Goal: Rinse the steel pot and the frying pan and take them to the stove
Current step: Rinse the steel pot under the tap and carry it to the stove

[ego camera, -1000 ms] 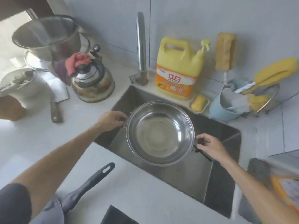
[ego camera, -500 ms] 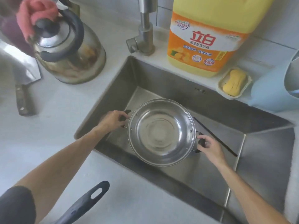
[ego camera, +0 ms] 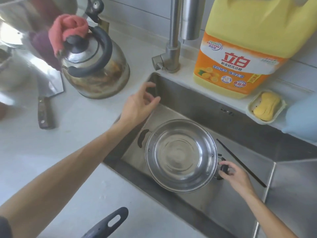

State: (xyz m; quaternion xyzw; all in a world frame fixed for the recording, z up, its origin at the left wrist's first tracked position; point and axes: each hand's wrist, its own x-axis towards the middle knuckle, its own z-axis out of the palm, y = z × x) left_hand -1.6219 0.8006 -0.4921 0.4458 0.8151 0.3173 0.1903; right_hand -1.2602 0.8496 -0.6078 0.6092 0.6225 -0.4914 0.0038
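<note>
Steel pot (ego camera: pixel 181 155) sits inside the sink (ego camera: pixel 197 103), near its left wall, mouth up. Your right hand (ego camera: pixel 235 176) holds the pot's black right handle, with the fingers curled round it. Your left hand (ego camera: pixel 139 103) is off the pot. It hangs over the back left corner of the sink with the fingers spread and loose, holding nothing. The pot's left handle (ego camera: pixel 142 138) is bare.

A thin black stick (ego camera: pixel 240 162) lies on the sink floor, just right of the pot. The tap (ego camera: pixel 173 40) stands at the sink's back edge. A big yellow soap jug (ego camera: pixel 243 48) stands right of the tap, and a yellow soap bar in a dish (ego camera: pixel 266 107) lies at the back right edge. A kettle (ego camera: pixel 96 71) with a pink cloth (ego camera: pixel 68 30) on top sits on the counter (ego camera: pixel 51 152) left of the sink. A knife (ego camera: pixel 45 102) lies left of the kettle. A dark pan handle (ego camera: pixel 109 224) shows at the counter's front edge; you cannot see the pan itself.
</note>
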